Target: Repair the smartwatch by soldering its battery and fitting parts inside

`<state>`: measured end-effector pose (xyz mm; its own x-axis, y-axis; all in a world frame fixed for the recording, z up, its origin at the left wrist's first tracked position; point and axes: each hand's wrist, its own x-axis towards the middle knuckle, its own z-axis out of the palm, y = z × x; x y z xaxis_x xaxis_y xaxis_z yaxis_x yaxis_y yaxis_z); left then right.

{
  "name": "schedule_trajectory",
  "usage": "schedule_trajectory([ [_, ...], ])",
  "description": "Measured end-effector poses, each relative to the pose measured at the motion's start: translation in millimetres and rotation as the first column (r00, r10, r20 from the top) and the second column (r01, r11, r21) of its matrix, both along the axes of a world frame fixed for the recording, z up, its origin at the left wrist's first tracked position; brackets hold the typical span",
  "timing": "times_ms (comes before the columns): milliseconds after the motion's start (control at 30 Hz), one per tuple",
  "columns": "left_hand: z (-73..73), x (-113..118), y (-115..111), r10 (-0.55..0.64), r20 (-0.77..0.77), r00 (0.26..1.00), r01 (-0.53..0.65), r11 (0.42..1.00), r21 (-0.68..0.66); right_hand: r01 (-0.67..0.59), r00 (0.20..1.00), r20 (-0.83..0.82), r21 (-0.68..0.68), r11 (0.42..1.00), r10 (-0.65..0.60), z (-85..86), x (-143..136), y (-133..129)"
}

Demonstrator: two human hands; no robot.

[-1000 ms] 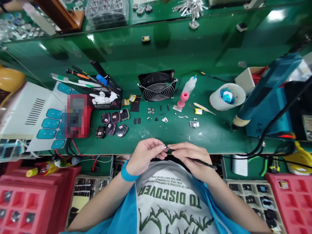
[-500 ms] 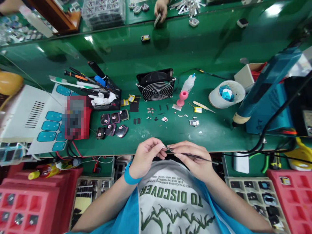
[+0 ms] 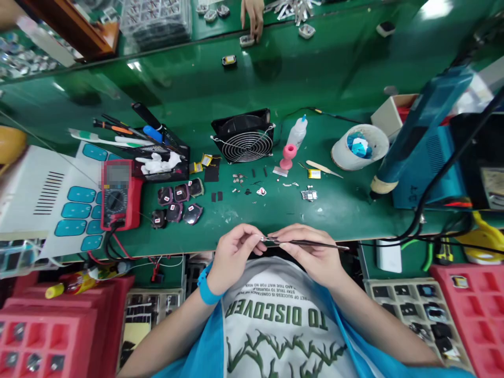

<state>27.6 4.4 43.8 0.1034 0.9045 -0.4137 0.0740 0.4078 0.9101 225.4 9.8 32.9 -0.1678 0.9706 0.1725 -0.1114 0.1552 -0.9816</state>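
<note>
thumb and fingertips of the person's left hand are pinching a tiny pale part at the lower middle of the frame, mostly hidden by the fingers. the right hand is grasping a long, slim dark tool with bright metal tips — they are pointing left at the part, though contact is too small to tell. above, on a green workbench, small loose parts are lying mid-frame before a black fan with a round silver grille. at the top — a co-worker's hand is touching a small pale case.
</note>
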Motion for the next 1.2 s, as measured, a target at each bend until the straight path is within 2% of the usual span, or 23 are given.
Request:
schedule_trajectory([
  [133, -2.6, -0.8, -1.7, -0.016, -0.062, 0.998, 0.019, 0.999, 0.04, -0.011, 1.0, 0.021, 0.0, 1.0, 0.011, -1.0, 1.1, 0.4],
  [300, -4.6, -3.2, -2.3, -0.08, -0.083, 0.993, 0.083, 0.996, 0.041, -0.054, 0.998, 0.027, -0.071, 0.996, 0.056, -2.0, 3.3, 2.4],
  [433, -1.9, -6.4, -0.5, -0.122, -0.072, 0.99, 0.123, 0.992, 0.006, -0.088, 0.996, -0.05, -0.219, 0.972, 0.079, -4.3, 6.1, 4.7],
  [533, 3.1, -11.2, 1.5, -0.184, -0.085, 0.979, 0.188, 0.981, 0.043, -0.124, 0.988, -0.128, -0.366, 0.922, 0.082, -4.9, 7.4, 6.3],
  [600, 7.1, -14.8, 2.9, -0.267, -0.187, 0.945, 0.292, 0.949, 0.122, -0.152, 0.98, -0.182, -0.433, 0.889, 0.079, -4.5, 7.5, 7.0],
  [700, 10.3, -18.0, 4.1, -0.319, -0.395, 0.862, 0.444, 0.851, 0.282, -0.175, 0.97, -0.235, -0.477, 0.861, 0.067, -3.0, 7.2, 7.8],
  [800, 7.9, -17.1, 3.2, -0.246, -0.502, 0.829, 0.486, 0.762, 0.429, -0.17, 0.971, -0.231, -0.481, 0.86, 0.063, -1.3, 7.2, 8.5],
  [900, 2.7, -14.2, 1.5, -0.162, -0.541, 0.825, 0.482, 0.702, 0.525, -0.14, 0.98, -0.195, -0.483, 0.864, 0.05, -0.6, 7.5, 8.7],
  [1067, -1.0, -11.8, 0.8, -0.131, -0.582, 0.803, 0.509, 0.658, 0.555, -0.125, 0.987, -0.147, -0.463, 0.878, 0.062, -1.7, 7.4, 5.8],
  [1200, -0.9, -12.9, 0.5, -0.143, -0.677, 0.722, 0.603, 0.611, 0.513, -0.115, 0.993, -0.057, -0.419, 0.901, 0.101, -2.6, 6.6, 1.3],
])
